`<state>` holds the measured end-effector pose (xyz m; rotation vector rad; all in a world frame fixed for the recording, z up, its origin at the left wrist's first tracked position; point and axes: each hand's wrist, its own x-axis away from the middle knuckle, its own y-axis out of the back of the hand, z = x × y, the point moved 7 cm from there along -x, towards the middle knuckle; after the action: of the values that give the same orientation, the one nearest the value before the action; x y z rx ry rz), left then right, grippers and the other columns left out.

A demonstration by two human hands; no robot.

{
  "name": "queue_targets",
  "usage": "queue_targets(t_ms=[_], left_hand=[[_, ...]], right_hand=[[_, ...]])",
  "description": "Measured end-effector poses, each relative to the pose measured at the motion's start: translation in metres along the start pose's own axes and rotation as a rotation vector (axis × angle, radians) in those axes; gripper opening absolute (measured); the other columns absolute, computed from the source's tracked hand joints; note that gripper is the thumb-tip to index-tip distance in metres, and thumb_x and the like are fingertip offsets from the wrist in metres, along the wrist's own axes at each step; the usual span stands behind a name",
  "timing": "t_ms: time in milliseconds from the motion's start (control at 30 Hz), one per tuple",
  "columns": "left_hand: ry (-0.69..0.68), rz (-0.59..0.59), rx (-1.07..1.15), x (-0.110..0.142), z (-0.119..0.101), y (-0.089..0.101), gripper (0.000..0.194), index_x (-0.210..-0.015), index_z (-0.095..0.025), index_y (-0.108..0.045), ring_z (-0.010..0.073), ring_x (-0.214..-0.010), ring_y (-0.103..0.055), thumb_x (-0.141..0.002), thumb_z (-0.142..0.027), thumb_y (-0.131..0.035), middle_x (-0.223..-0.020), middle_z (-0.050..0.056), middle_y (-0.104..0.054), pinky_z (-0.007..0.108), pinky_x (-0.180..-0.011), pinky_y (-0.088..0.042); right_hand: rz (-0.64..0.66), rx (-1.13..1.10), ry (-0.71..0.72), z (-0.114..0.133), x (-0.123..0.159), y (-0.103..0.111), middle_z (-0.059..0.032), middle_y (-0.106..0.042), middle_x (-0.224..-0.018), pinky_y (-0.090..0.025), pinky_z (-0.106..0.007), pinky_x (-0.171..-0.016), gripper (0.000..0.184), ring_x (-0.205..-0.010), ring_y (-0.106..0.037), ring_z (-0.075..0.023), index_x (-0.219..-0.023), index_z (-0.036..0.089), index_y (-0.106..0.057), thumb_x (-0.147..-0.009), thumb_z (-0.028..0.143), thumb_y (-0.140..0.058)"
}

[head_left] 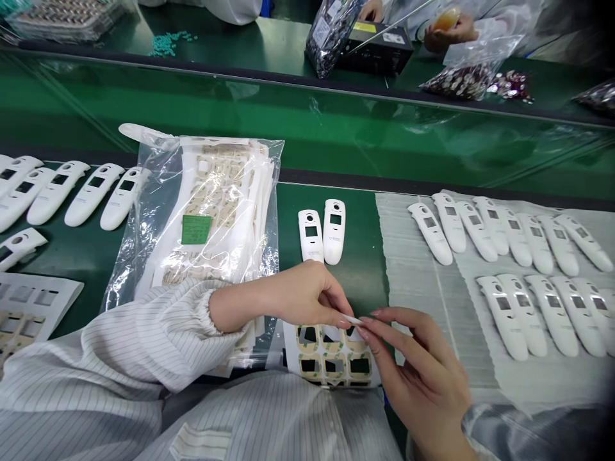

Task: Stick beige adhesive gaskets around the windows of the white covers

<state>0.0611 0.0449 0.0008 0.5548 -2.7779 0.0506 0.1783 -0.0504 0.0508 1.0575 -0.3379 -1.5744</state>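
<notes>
My left hand and my right hand meet over a sheet of adhesive frame stickers at the near edge of the green table. Both pinch a small thin pale sticker between their fingertips, just above the sheet. Two white plastic device shells, each with a small window, lie side by side just beyond my left hand. Both my sleeves are white with thin stripes.
A clear bag of sticker sheets lies left of centre. Rows of white shells sit at the left and on white foam at the right. Beyond the green conveyor, another person's hands work among bags of parts.
</notes>
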Motion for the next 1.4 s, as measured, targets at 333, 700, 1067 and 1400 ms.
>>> queue_targets(t_ms=[333, 700, 1067, 1400], left_hand=[[-0.042, -0.033, -0.015, -0.003, 0.003, 0.0, 0.015, -0.095, -0.013, -0.077, 0.0154, -0.077, -0.072, -0.084, -0.021, -0.072, -0.085, 0.006, -0.078, 0.021, -0.066, -0.053], [-0.042, -0.035, -0.027, -0.005, 0.005, 0.004, 0.014, -0.089, -0.01, -0.077, 0.0155, -0.073, -0.07, -0.083, -0.022, -0.073, -0.081, 0.008, -0.077, 0.021, -0.061, -0.051], [-0.059, -0.075, -0.055, -0.007, 0.008, 0.007, 0.017, -0.087, -0.01, -0.076, 0.0148, -0.068, -0.068, -0.081, -0.027, -0.075, -0.077, 0.007, -0.075, 0.022, -0.06, -0.051], [-0.202, -0.159, -0.175, -0.001, -0.011, 0.013, 0.023, -0.099, -0.012, -0.073, 0.0202, -0.095, -0.065, -0.078, -0.019, -0.077, -0.102, 0.009, -0.071, 0.032, -0.085, -0.05]], right_hand=[[0.066, 0.035, 0.073, 0.01, -0.01, 0.001, -0.0063, -0.062, -0.097, -0.049, -0.03, -0.078, 0.021, -0.09, -0.059, -0.0149, -0.091, 0.016, -0.065, -0.082, -0.003, -0.064], [0.244, -0.005, 0.198, 0.029, -0.014, 0.003, -0.0091, -0.059, -0.101, -0.048, -0.032, -0.089, 0.02, -0.11, -0.054, -0.0205, -0.091, 0.015, -0.06, -0.084, -0.003, -0.058], [0.357, -0.337, -0.047, 0.008, -0.029, 0.01, -0.0037, -0.06, -0.091, -0.053, -0.026, -0.071, 0.017, -0.089, -0.062, -0.0155, -0.089, 0.022, -0.059, -0.085, 0.005, -0.063], [0.375, -0.223, -0.201, -0.017, -0.033, 0.001, -0.0022, -0.062, -0.098, -0.053, -0.023, -0.07, 0.017, -0.089, -0.064, -0.0139, -0.102, 0.029, -0.065, -0.09, 0.017, -0.06]])
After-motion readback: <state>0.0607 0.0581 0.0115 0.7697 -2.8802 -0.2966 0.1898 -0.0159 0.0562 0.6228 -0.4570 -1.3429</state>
